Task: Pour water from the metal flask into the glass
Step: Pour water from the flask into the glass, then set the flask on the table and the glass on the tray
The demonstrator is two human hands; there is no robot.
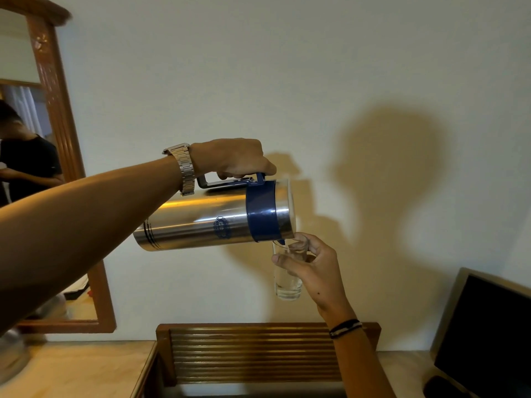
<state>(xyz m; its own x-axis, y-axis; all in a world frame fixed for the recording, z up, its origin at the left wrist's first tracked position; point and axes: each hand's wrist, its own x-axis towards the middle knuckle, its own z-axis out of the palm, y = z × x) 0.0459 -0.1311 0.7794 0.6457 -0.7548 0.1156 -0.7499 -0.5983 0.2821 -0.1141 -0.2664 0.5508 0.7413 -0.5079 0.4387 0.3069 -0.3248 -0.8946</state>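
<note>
A steel flask (198, 222) with a blue collar and handle lies almost horizontal in the air. My left hand (232, 159) grips its blue handle from above; a metal watch is on that wrist. The small blue spout sits just over the rim of a clear glass (287, 280). My right hand (313, 265) holds the glass upright near its top, right under the flask's mouth. Some water shows in the lower part of the glass. Both are held in mid-air in front of a pale wall.
A wooden slatted rack (258, 354) stands against the wall below the glass. A wood-framed mirror (57, 116) hangs at the left. A dark monitor (488, 334) stands at the lower right. A light tabletop (74, 372) lies at the lower left.
</note>
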